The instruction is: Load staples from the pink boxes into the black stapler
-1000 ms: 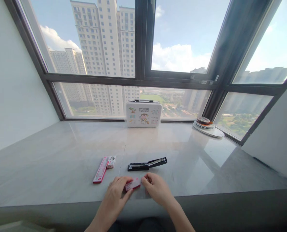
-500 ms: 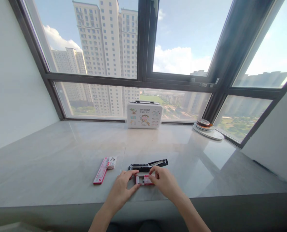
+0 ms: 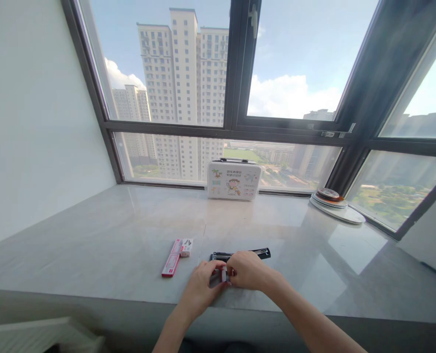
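Near the front edge of the marble sill, my left hand (image 3: 203,284) pinches the end of a small red and white box (image 3: 224,274) between thumb and fingertips. My right hand (image 3: 246,270) is bent closed at the box's other side, its fingertips hidden, so what they grip cannot be made out. Just behind the hands lies an opened black stapler (image 3: 262,253), partly covered by my right hand. To the left, a long pink and white box (image 3: 171,258) lies flat, touching a small white staple box (image 3: 186,247).
A white case with cartoon prints (image 3: 233,180) stands against the window at the back. Stacked plates and lids (image 3: 330,198) sit in the back right corner. The sill's front edge (image 3: 130,299) runs just below the hands.
The view has shifted, so everything on the sill appears further right. My right hand has moved in over the small box and turned, covering more of it and of the stapler.
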The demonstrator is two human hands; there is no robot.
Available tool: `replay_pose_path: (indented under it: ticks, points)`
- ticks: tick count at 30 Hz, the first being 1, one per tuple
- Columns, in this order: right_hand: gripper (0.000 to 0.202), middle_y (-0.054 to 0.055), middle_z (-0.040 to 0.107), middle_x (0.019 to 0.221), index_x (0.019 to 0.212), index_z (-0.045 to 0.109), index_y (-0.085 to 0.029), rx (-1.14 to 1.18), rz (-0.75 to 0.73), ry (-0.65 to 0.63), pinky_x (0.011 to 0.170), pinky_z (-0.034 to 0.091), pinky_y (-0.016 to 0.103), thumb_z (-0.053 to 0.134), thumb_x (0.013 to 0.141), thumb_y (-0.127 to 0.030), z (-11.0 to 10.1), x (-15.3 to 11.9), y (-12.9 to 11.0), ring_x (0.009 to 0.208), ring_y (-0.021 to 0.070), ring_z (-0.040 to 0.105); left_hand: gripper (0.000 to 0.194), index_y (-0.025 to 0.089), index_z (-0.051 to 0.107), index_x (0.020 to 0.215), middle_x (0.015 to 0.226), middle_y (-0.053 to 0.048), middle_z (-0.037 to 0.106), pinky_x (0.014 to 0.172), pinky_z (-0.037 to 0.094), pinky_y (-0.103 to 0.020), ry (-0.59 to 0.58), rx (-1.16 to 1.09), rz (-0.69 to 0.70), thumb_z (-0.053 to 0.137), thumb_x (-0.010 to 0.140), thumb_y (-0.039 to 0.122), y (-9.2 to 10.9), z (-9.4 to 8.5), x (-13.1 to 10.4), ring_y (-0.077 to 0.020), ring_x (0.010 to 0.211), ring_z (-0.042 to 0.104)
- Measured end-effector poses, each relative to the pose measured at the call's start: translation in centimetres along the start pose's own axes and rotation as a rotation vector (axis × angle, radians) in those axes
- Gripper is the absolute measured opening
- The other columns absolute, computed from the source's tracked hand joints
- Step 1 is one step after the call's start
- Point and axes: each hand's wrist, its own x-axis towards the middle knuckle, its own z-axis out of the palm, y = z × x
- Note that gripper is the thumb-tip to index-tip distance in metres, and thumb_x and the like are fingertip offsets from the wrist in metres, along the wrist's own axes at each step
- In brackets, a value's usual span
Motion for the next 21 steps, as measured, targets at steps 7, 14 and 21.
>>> replay_pose_path:
  ticks: [7,14,21]
  points:
    - [0.015,-0.002,0.064,0.067,0.086,0.068,-0.02,0.419,0.064,0.276,0.057,0.034,0.022,0.061,0.087,-0.034,4.0,-4.7,3.7,0.061,0.0123,0.056,0.045,0.031,0.062,0.125,0.114,-0.003,0.066,0.091,0.046,-0.033,0.009,0.026,-0.003,0.072,0.081,0.035,0.0,0.1,0.0,-0.0223,0.099,0.062]
    - [0.041,-0.001,0.064,0.075,0.114,0.068,-0.021,0.493,0.176,0.343,0.064,0.039,0.025,0.071,0.08,-0.046,6.3,-6.9,5.8,0.067,0.0151,0.055,0.036,0.024,0.058,0.118,0.092,-0.001,0.071,0.075,0.046,-0.029,0.084,-0.017,-0.078,0.062,0.088,0.042,0.1,0.5,0.6,-0.0193,0.08,0.063]
    - [0.036,-0.001,0.065,0.075,0.101,0.073,-0.022,0.482,0.15,0.278,0.062,0.036,0.025,0.076,0.077,-0.048,5.3,-5.8,5.2,0.066,0.0149,0.054,0.013,0.024,0.056,0.097,0.079,0.002,0.07,0.064,0.041,-0.025,0.045,-0.09,-0.076,0.053,0.094,0.037,1.5,2.9,1.0,-0.0159,0.068,0.063]
